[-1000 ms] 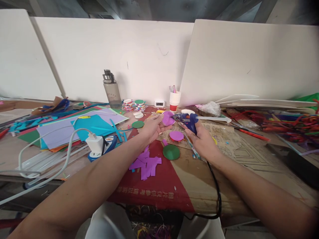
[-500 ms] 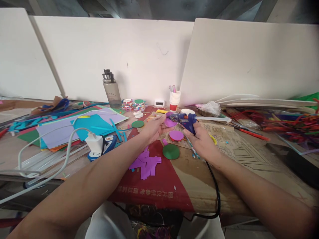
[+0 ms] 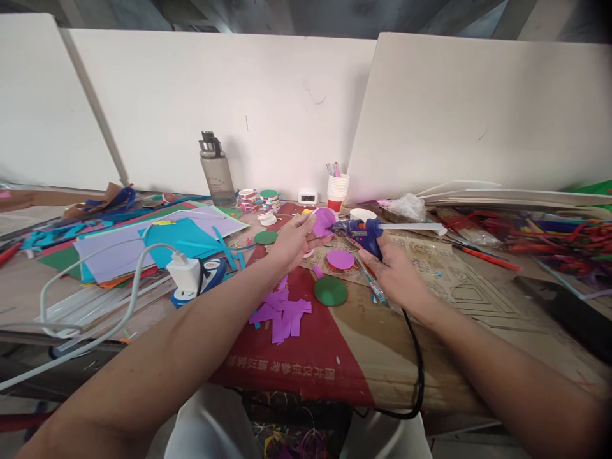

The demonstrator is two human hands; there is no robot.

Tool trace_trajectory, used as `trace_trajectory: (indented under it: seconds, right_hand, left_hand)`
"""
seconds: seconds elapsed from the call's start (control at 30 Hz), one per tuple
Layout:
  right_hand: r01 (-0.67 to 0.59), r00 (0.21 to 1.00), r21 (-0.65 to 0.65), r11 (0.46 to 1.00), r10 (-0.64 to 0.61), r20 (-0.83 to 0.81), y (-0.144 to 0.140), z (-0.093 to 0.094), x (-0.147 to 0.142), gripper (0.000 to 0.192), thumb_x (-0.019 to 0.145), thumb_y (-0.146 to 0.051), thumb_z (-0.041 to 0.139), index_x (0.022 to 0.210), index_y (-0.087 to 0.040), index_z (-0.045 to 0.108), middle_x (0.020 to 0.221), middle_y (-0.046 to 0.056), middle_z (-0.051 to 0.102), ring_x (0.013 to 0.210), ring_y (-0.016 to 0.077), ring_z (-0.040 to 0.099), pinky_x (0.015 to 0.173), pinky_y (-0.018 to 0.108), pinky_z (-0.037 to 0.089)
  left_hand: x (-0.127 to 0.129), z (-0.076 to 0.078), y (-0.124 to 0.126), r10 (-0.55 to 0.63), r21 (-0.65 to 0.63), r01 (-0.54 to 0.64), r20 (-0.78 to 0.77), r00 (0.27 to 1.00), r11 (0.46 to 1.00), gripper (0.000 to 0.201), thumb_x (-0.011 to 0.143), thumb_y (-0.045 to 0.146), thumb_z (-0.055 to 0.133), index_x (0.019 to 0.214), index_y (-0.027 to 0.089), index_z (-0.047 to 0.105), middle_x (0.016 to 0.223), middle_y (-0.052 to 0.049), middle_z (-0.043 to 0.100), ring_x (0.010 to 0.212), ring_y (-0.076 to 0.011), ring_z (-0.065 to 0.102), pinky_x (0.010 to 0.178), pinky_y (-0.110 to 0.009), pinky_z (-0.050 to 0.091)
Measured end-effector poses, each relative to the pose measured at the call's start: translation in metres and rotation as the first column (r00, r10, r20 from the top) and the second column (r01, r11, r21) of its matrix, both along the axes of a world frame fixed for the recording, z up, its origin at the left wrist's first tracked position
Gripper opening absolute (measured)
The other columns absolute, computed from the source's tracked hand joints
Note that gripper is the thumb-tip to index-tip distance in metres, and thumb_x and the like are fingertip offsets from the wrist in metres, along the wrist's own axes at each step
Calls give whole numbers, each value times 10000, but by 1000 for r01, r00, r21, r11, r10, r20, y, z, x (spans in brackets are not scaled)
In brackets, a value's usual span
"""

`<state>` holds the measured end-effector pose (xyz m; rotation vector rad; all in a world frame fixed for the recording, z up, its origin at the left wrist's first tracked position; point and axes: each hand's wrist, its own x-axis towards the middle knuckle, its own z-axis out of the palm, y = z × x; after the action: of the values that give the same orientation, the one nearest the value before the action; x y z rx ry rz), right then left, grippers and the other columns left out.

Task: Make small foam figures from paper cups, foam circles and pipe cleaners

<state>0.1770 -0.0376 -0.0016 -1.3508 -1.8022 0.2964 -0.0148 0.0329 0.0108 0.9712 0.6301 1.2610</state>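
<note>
The left hand (image 3: 297, 242) grasps a round purple piece (image 3: 323, 220) by its edge, holding it up above the surface (image 3: 19, 287). The right hand (image 3: 394, 266) is wrapped around the handle of a blue glue gun (image 3: 366, 236), its nozzle pointing at the purple piece; whether the tip touches cannot be told. Just below them lies a purple disc (image 3: 340, 259), then a green disc (image 3: 329, 291), with purple strips (image 3: 287, 317) to its left. Farther out stand stacked paper cups (image 3: 338, 187), a small white clock (image 3: 308, 197) and a bottle (image 3: 217, 178)
</note>
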Motion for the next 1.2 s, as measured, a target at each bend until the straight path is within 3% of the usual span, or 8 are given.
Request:
trace_trajectory:
  seconds: [0.33,0.57,0.8,1.2]
  right_hand:
    - [9,1000,16,1000,-8,-26,0,2,2,447,894,-371,503,1298,-186,552,1203,124,676,1098,304,611,951,472,463]
    - [32,999,27,999,-31,-43,3,3,3,425,897,-398,515,1273,-205,559,1225,121,668,1103,300,606,974,471,449]
    - [31,998,64,997,-27,-53,5,3,3,412,901,-409,515,1254,-204,569,1204,121,677,1118,298,605,980,441,447]
    - [11,999,8,1000,-10,-33,0,2,-5,410,907,-404,482,1255,-199,555,1222,141,657,1122,316,595,973,505,442]
  left_hand:
    - [0,-1,0,1,42,-3,38,999,999,162,842,251,688,754,135,616,634,38,542,591,-60,553,959,-461,526]
    - [0,-2,0,-25,40,25,4,1000,999,131,875,264,646,866,135,663,852,-48,686,773,-145,682,982,-492,507]
    - [1,-5,-2,-107,5,107,-30,994,994,188,866,288,660,974,136,681,989,-85,708,916,-203,702,971,-487,521]
    - [3,-6,0,-117,-40,116,-34,993,992,139,889,241,625,930,116,671,878,-74,703,830,-177,690,954,-520,526]
